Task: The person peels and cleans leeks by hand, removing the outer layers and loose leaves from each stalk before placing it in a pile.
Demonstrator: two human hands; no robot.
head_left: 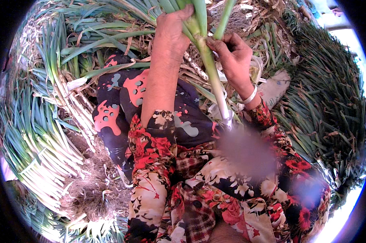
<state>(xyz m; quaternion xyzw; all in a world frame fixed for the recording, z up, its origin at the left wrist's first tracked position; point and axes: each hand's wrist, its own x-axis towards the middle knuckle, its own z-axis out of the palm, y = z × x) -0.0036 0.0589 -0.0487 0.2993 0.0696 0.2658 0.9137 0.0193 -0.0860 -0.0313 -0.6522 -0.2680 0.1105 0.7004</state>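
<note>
A large green onion [212,73] slants across the upper middle, its leafy top away from me and its white end toward my lap. My left hand [171,29] is closed round the green leaves, just above where they fork from the stalk. On the other side of that fork, my right hand [235,56] pinches the base of a single green leaf [225,18] that leans outward to the right. The onion's root end is blurred and partly hidden near a smudge on the picture.
Cleaned green onions [49,168] lie bunched at the left, with tangled roots [90,196] beside them. A big pile of green tops [324,97] fills the right. Dry peelings and a pale printed sack [275,87] lie beyond my right forearm.
</note>
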